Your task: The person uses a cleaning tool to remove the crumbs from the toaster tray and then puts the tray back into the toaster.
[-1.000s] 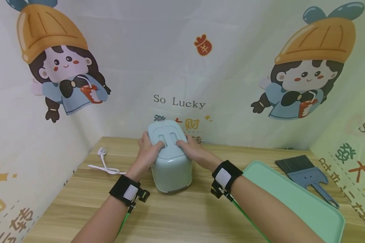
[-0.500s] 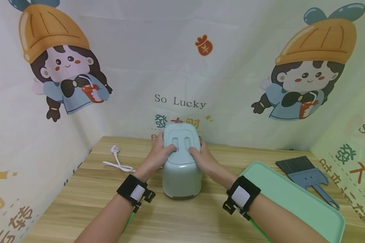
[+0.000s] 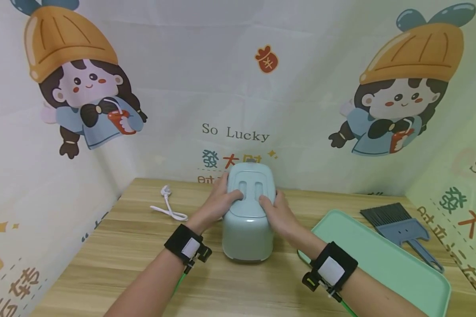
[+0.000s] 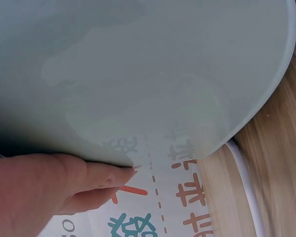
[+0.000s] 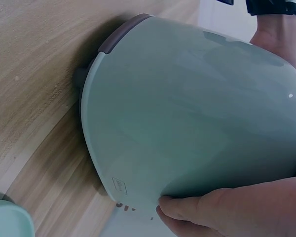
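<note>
A pale blue-green toaster [image 3: 247,240] with a lid [image 3: 251,210] over its top stands upright near the middle of the table. Two oblong hollows are sunk into that lid. My left hand [image 3: 216,204] grips the toaster's left side, its thumb on top by the left hollow. On the opposite side my right hand [image 3: 281,213] holds it in the same way, thumb on the lid. In the right wrist view a small dark foot shows under the base; whether it touches the table I cannot tell. The outer fingers are partly hidden behind the body.
A white cord [image 3: 170,212] with a plug [image 3: 165,190] lies on the table left of the toaster. To the right is a green tray [image 3: 365,246], and beyond it a blue-grey brush [image 3: 404,231]. A printed cloth [image 3: 309,132] hangs behind the table.
Both hands have moved the toaster to the right and slightly towards me, turning it a little straighter. The white cord has slid right along with it.
</note>
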`<state>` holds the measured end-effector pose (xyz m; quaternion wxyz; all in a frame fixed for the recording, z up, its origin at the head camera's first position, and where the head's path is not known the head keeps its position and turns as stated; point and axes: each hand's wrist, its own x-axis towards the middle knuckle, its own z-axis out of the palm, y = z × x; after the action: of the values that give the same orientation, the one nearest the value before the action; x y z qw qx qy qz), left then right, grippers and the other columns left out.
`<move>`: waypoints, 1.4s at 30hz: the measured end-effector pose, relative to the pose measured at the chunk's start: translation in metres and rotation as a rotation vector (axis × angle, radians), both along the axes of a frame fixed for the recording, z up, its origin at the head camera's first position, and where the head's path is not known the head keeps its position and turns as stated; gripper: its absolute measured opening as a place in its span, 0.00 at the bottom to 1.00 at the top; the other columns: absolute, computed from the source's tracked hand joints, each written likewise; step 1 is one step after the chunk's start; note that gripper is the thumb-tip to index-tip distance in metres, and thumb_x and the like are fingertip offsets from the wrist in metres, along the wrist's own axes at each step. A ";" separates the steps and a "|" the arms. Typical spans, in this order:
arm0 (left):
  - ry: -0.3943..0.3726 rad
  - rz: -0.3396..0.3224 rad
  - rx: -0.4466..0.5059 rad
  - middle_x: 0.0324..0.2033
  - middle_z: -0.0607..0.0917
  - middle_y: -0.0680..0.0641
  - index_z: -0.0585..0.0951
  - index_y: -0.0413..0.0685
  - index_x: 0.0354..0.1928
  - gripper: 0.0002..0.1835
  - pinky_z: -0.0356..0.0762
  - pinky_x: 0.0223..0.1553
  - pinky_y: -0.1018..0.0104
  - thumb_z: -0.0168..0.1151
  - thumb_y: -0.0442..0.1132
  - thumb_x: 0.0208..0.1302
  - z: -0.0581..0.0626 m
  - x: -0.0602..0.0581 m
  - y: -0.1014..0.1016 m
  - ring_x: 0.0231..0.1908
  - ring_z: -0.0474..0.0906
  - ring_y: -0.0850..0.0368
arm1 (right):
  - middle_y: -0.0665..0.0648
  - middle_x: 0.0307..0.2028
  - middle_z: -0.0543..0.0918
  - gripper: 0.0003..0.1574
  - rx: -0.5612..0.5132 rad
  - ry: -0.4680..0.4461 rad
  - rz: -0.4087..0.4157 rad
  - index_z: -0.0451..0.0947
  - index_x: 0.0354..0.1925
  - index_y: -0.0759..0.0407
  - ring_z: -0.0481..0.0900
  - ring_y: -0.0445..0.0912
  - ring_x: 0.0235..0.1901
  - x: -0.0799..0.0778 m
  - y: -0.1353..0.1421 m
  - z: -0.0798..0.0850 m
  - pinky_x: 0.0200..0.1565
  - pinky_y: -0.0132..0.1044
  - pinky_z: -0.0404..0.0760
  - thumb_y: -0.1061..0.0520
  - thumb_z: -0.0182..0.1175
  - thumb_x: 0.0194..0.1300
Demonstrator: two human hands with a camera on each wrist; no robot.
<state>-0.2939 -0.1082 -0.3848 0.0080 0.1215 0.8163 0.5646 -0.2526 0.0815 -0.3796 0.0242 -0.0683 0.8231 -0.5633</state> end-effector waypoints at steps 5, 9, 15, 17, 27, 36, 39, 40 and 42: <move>-0.001 0.017 -0.007 0.67 0.55 0.46 0.47 0.52 0.73 0.43 0.60 0.63 0.46 0.57 0.43 0.60 0.001 0.000 0.008 0.62 0.57 0.50 | 0.68 0.63 0.59 0.37 0.002 -0.002 0.005 0.45 0.68 0.68 0.59 0.55 0.62 0.000 0.006 0.000 0.65 0.52 0.59 0.47 0.43 0.75; -0.014 0.020 -0.014 0.68 0.53 0.46 0.45 0.52 0.74 0.43 0.56 0.65 0.46 0.56 0.43 0.60 0.002 0.000 0.011 0.64 0.54 0.50 | 0.67 0.63 0.59 0.37 -0.012 -0.010 0.006 0.45 0.68 0.68 0.59 0.54 0.62 0.000 0.009 0.000 0.65 0.51 0.60 0.46 0.43 0.75; -0.032 0.016 -0.017 0.69 0.50 0.46 0.44 0.54 0.74 0.45 0.53 0.66 0.45 0.57 0.45 0.60 0.001 -0.002 0.011 0.65 0.52 0.49 | 0.67 0.62 0.60 0.37 -0.023 -0.003 -0.001 0.46 0.68 0.68 0.60 0.54 0.61 0.000 0.010 -0.001 0.65 0.51 0.60 0.47 0.44 0.75; -0.037 0.019 -0.015 0.69 0.50 0.46 0.44 0.53 0.74 0.45 0.53 0.66 0.46 0.57 0.45 0.59 0.001 -0.002 0.010 0.65 0.52 0.49 | 0.68 0.62 0.60 0.37 -0.035 0.002 0.002 0.45 0.68 0.67 0.60 0.54 0.61 0.000 0.009 -0.001 0.65 0.51 0.60 0.47 0.44 0.75; -0.018 0.009 0.021 0.70 0.51 0.46 0.45 0.52 0.74 0.44 0.52 0.67 0.47 0.57 0.43 0.60 0.001 -0.001 0.009 0.66 0.52 0.49 | 0.66 0.65 0.57 0.39 -0.044 -0.029 0.004 0.43 0.70 0.65 0.58 0.54 0.63 -0.001 0.008 -0.001 0.65 0.51 0.59 0.44 0.44 0.75; 0.002 -0.007 0.056 0.67 0.58 0.47 0.49 0.53 0.73 0.42 0.57 0.65 0.48 0.59 0.42 0.60 -0.002 -0.003 0.009 0.64 0.57 0.51 | 0.62 0.71 0.50 0.39 -0.090 -0.134 0.067 0.40 0.73 0.58 0.50 0.56 0.68 0.013 0.024 -0.001 0.66 0.57 0.55 0.39 0.34 0.76; -0.008 -0.005 0.051 0.66 0.60 0.46 0.51 0.52 0.73 0.41 0.58 0.65 0.47 0.59 0.45 0.62 0.002 -0.001 0.007 0.63 0.59 0.50 | 0.61 0.70 0.53 0.38 -0.108 -0.169 0.076 0.42 0.73 0.55 0.55 0.56 0.66 0.024 0.034 0.002 0.64 0.57 0.61 0.41 0.37 0.75; -0.011 0.001 0.044 0.66 0.60 0.45 0.51 0.52 0.73 0.40 0.59 0.64 0.47 0.59 0.46 0.63 0.004 0.000 0.006 0.63 0.59 0.49 | 0.61 0.70 0.53 0.38 -0.109 -0.174 0.076 0.42 0.73 0.55 0.56 0.57 0.65 0.028 0.037 0.002 0.63 0.56 0.63 0.42 0.39 0.75; -0.015 0.016 0.037 0.67 0.60 0.43 0.51 0.52 0.73 0.39 0.59 0.64 0.45 0.58 0.49 0.64 0.008 0.003 0.005 0.64 0.58 0.47 | 0.62 0.68 0.56 0.38 -0.108 -0.185 0.061 0.44 0.73 0.54 0.59 0.56 0.64 0.036 0.045 0.001 0.62 0.55 0.66 0.44 0.44 0.74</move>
<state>-0.2912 -0.1035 -0.3770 0.0074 0.1109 0.8067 0.5804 -0.2163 0.1263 -0.3789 0.1133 -0.0421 0.7834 -0.6097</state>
